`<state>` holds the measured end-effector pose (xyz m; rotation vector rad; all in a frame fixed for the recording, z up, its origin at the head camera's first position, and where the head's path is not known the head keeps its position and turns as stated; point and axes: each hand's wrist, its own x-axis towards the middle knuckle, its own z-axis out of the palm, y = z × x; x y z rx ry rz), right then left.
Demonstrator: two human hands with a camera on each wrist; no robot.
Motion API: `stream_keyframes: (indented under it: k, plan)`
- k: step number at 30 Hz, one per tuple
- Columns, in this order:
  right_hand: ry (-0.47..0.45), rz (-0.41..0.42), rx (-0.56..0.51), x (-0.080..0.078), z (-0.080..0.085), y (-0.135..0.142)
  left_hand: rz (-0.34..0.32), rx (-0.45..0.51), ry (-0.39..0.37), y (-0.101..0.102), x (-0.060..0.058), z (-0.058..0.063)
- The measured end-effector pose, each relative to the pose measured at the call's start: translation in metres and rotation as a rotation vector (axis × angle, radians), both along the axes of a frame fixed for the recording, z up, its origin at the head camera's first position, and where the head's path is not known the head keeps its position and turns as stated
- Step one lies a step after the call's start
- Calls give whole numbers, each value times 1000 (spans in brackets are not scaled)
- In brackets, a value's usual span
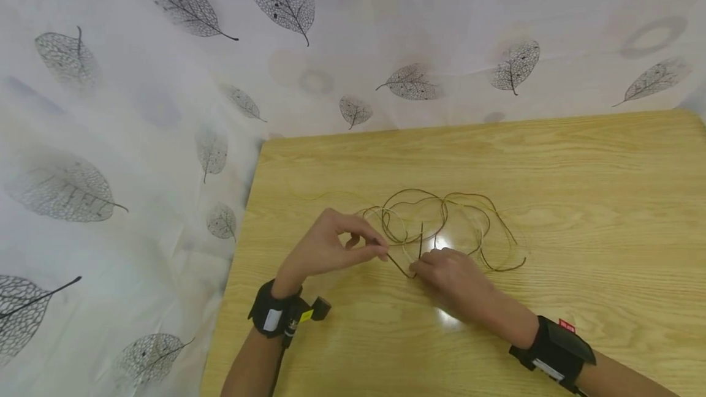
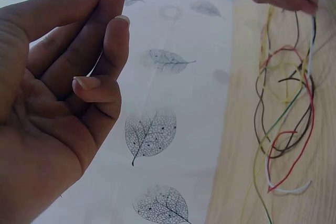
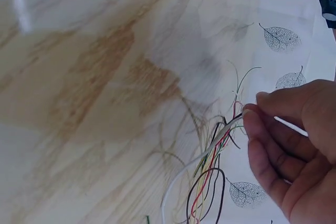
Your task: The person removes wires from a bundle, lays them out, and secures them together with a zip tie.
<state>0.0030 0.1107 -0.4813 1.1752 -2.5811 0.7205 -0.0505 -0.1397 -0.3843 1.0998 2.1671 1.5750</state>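
Observation:
Thin coloured wires [image 2: 311,109] lie in a loose looped tangle on the wooden table; red, white, green, yellow and dark strands show in the left wrist view. My left hand [image 1: 325,247], raised left of the tangle, pinches a black wire [image 1: 398,265] between thumb and index finger; its other fingers curl loosely. That wire slants down to my right hand [image 1: 455,277], which is low at the tangle's near side. In the right wrist view, right thumb and index fingertip pinch a white wire [image 3: 176,176] together with a dark strand.
The wooden table [image 1: 601,201] extends right and toward me. Behind it and along its left side hangs a pale sheet [image 1: 353,35] with a leaf print. Black straps with small devices [image 1: 278,311] are on both wrists.

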Motion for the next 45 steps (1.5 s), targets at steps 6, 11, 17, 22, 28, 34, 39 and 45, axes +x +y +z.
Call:
stream_keyframes:
  k: [6, 11, 17, 22, 28, 34, 39, 45]
  plan:
    - [-80, 6, 13, -14, 15, 11, 7, -10, -17, 7, 4, 11]
    - [-148, -99, 27, -63, 35, 31, 42, -49, 12, 7, 4, 12]
    - [-285, -233, 129, -119, 22, 33, 47, -58, -12, 11, 7, 8]
    - [-357, -225, 167, -133, 3, 29, 64, -70, 10, 15, 9, 9]
    - [-388, -256, 136, -133, -7, 26, 129, -93, 57, 15, 7, 14]
    - [-425, -253, 131, -130, -7, 25, 148, -80, 19, 14, 5, 16]
    - [-401, -231, 200, -127, -3, 25, 162, -93, 26, 14, 4, 19]
    - [-405, -204, 207, -124, -4, 25, 167, -100, 34, 15, 3, 16]
